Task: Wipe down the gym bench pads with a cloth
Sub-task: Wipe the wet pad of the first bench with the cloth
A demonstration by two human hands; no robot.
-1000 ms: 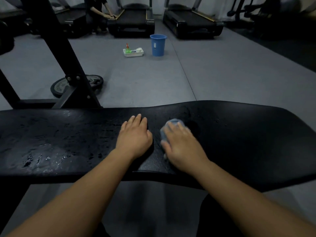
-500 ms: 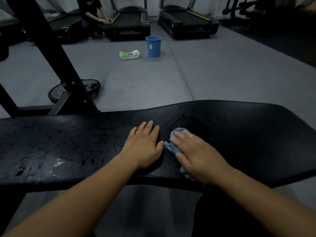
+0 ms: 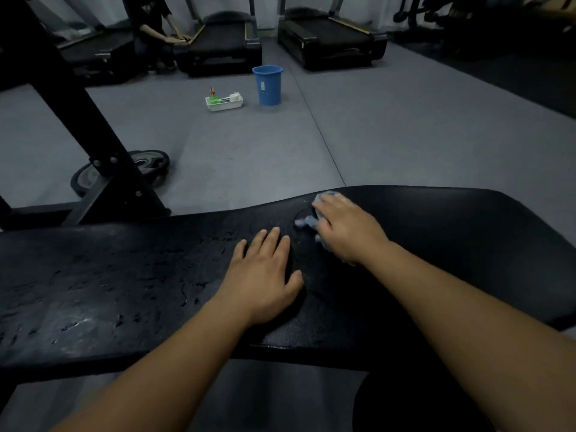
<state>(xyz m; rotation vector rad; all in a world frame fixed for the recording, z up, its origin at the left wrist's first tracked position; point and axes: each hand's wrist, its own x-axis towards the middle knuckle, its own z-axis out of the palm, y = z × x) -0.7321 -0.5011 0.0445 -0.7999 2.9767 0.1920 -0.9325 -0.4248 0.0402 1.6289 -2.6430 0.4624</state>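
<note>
The right hand (image 3: 346,227) presses on the cloth (image 3: 307,221) at the far edge of the pad (image 3: 124,291), fingers laid over it rather than curled round it. The left hand (image 3: 265,275) lies flat and empty on the pad just to its left, apart from it. The cloth looks small, soft and likely damp. It should bunch and slide easily, so it is best pinned under the palm. Wet patches show on the pad's left. A bucket (image 3: 267,85) and tray (image 3: 224,102) stand far off.
</note>
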